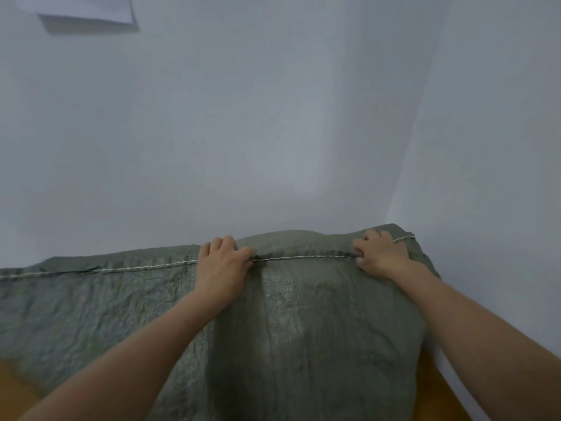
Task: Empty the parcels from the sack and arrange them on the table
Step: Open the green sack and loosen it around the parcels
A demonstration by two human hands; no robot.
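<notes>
Sackcloth fills the lower half of the head view: a grey-green woven sack (318,314) stands against the far wall (243,117), its top edge running from the left border up to the right, where it ends just short of the corner with the side wall (501,147). A white stitched seam (303,257) follows that top edge. The right part of the sack bulges near and tall, while the left part lies flatter and crumpled; what is inside is hidden by the cloth. The left hand (223,265) sits on the seam near the middle of the top edge, its fingers (223,242) curled over the far side and the thumb pressed to the stitching, gripping the cloth. The right hand (384,255) grips the same edge farther right, near the sack's right corner, fingers folded over the top and bunching the fabric. The stretch of seam between the two hands is drawn taut and straight. An orange-brown table (432,387) shows only as a narrow wedge at the near right, pinched between the sack and the side wall, and as a small patch at the near left. Open room lies mostly to the left, above the flat part of the sack. A sheet of paper (85,7) hangs on the far wall at the upper left, well apart from the hands.
</notes>
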